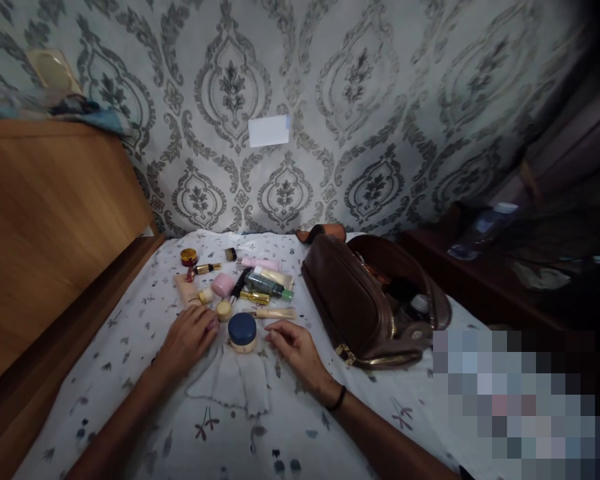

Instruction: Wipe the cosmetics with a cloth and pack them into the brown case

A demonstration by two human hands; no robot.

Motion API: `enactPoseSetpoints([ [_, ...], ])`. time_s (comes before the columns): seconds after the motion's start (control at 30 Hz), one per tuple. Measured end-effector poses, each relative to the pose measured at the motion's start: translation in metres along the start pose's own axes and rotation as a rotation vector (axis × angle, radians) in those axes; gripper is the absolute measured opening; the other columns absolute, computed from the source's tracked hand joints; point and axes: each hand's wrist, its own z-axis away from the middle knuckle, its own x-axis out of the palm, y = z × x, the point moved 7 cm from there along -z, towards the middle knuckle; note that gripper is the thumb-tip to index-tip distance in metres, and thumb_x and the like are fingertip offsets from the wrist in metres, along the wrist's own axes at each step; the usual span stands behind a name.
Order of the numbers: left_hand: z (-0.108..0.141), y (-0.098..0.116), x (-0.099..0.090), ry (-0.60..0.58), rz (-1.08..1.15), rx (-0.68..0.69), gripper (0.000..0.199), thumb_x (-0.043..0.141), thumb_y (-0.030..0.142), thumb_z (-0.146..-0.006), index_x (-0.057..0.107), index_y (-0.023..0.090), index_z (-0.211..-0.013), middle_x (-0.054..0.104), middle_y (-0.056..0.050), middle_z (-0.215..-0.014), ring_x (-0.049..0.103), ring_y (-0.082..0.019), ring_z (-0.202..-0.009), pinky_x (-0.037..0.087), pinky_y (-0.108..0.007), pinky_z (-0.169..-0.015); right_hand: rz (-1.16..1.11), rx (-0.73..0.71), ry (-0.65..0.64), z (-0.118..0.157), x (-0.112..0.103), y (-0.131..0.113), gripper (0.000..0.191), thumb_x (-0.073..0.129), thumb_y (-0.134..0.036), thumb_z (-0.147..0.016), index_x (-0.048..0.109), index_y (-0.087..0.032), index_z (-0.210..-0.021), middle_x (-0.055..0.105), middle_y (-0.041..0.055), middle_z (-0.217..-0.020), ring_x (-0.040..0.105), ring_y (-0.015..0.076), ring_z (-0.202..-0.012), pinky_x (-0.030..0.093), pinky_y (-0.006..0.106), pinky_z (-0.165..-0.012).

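Note:
A jar with a dark blue lid [243,329] stands upright between my hands on a crumpled white cloth [235,381]. My left hand [193,335] rests to its left, palm down, fingers loosely bent and apart from the jar. Right by those fingertips is a small jar with a yellowish lid [224,310]; whether they touch it I cannot tell. On the other side, my right hand [297,350] is held with fingers loosely curled and nothing visible in them. Its fingertips sit close to the blue-lidded jar without gripping it.
Beyond my hands lie several cosmetics: a pink jar [223,285], a green tube [265,285], a gold tube [255,298], a red jar with gold lid [189,256]. An open brown bag [347,300] stands right. A wooden cabinet [55,227] borders the left; patterned wall behind.

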Motion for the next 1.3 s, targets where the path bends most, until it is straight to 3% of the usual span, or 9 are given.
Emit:
enactPoseSetpoints([
  [0.13, -0.033, 0.004, -0.007, -0.012, 0.085, 0.006, 0.025, 0.042, 0.031, -0.1, 0.065, 0.021, -0.102, 0.067, -0.009, -0.106, 0.061, -0.024, -0.102, 0.051, -0.042, -0.093, -0.113, 0.052, -0.005, -0.003, 0.0, 0.01, 0.028, 0.059, -0.042, -0.084, 0.067, -0.017, -0.094, 0.071, 0.0057, -0.077, 0.064, 0.0172, -0.065, 0.048, 0.027, -0.057],
  [0.27, -0.082, 0.004, -0.001, -0.048, 0.22, 0.014, 0.024, 0.044, 0.033, -0.1, 0.065, 0.021, -0.102, 0.067, -0.008, -0.104, 0.062, -0.024, -0.102, 0.051, -0.039, -0.091, -0.171, 0.059, -0.01, -0.005, 0.001, 0.014, 0.027, 0.062, -0.042, -0.081, 0.067, -0.018, -0.09, 0.07, 0.0039, -0.074, 0.062, 0.0153, -0.063, 0.048, 0.027, -0.059],
  [0.33, -0.11, 0.005, 0.013, -0.08, 0.267, 0.046, 0.023, 0.047, 0.032, -0.098, 0.064, 0.02, -0.108, 0.066, -0.009, -0.109, 0.061, -0.025, -0.108, 0.049, -0.039, -0.095, -0.184, 0.068, -0.013, -0.005, 0.001, 0.015, 0.026, 0.064, -0.042, -0.08, 0.067, -0.018, -0.088, 0.07, 0.0031, -0.072, 0.061, 0.0147, -0.061, 0.048, 0.027, -0.06],
  [0.43, -0.146, 0.006, 0.049, -0.217, 0.244, 0.082, 0.026, 0.048, 0.03, -0.097, 0.062, 0.02, -0.116, 0.065, -0.01, -0.115, 0.059, -0.025, -0.112, 0.047, -0.039, -0.099, -0.189, 0.074, -0.021, -0.004, 0.001, 0.015, 0.025, 0.064, -0.041, -0.081, 0.067, -0.018, -0.089, 0.069, 0.0027, -0.071, 0.061, 0.0144, -0.061, 0.048, 0.027, -0.06],
  [0.63, -0.194, 0.016, 0.11, -0.398, 0.208, 0.148, 0.021, 0.055, 0.026, -0.089, 0.068, 0.018, -0.103, 0.068, -0.01, -0.104, 0.06, -0.026, -0.103, 0.046, -0.037, -0.095, -0.228, 0.073, -0.021, -0.005, 0.002, 0.017, 0.021, 0.064, -0.038, -0.08, 0.068, -0.019, -0.087, 0.067, 0.0016, -0.069, 0.059, 0.0136, -0.059, 0.046, 0.026, -0.058],
  [0.83, -0.217, 0.01, 0.136, -0.609, 0.208, 0.151, 0.022, 0.064, 0.034, -0.077, 0.072, 0.016, -0.086, 0.068, -0.003, -0.078, 0.06, -0.018, -0.076, 0.043, -0.025, -0.07, -0.229, 0.062, -0.013, -0.006, 0.002, 0.02, 0.016, 0.063, -0.033, -0.082, 0.069, -0.019, -0.087, 0.068, 0.0019, -0.07, 0.059, 0.0131, -0.058, 0.046, 0.025, -0.058],
  [0.97, -0.221, 0.001, 0.145, -0.712, 0.201, 0.099, 0.027, 0.066, 0.043, -0.07, 0.07, 0.017, -0.071, 0.06, 0.002, -0.059, 0.055, -0.015, -0.061, 0.036, -0.024, -0.057, -0.224, 0.059, -0.018, -0.007, 0.003, 0.024, 0.015, 0.063, -0.031, -0.081, 0.069, -0.019, -0.087, 0.067, 0.0013, -0.068, 0.059, 0.0129, -0.056, 0.046, 0.025, -0.056],
  [1.1, -0.217, -0.002, 0.146, -0.701, 0.199, 0.052, 0.029, 0.069, 0.045, -0.066, 0.069, 0.018, -0.075, 0.065, 0.001, -0.068, 0.056, -0.016, -0.066, 0.035, -0.024, -0.057, -0.226, 0.039, -0.014, -0.009, 0.004, 0.026, 0.014, 0.064, -0.031, -0.081, 0.069, -0.019, -0.087, 0.067, 0.0012, -0.069, 0.06, 0.0133, -0.057, 0.048, 0.026, -0.057],
  [1.3, -0.206, -0.002, 0.133, -0.564, 0.221, -0.012, 0.029, 0.07, 0.042, -0.069, 0.065, 0.02, -0.086, 0.067, -0.001, -0.08, 0.059, -0.02, -0.077, 0.036, -0.025, -0.061, -0.228, 0.01, -0.018, -0.009, 0.005, 0.027, 0.015, 0.062, -0.029, -0.081, 0.069, -0.019, -0.088, 0.067, 0.0009, -0.069, 0.06, 0.0136, -0.058, 0.048, 0.026, -0.059],
])
